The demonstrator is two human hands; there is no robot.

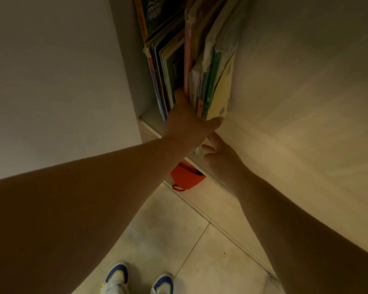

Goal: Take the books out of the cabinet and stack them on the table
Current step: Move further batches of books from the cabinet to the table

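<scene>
The left hand (186,122) is wedged into a gap in the thin, floppy, probably slick books (208,81) upright in the cabinet (134,66), fingers hidden so grip can't be told, while the right hand (218,153) is spread loosely under the bundle's bottom edge, best clamped whole.

Orange cup (186,177); white, blue and yellow shoes (117,277).

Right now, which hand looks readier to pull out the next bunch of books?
Probably the left hand: its fingers are wedged into the gap between the books, thumb across their ends. The right hand only touches their lower edge.
</scene>
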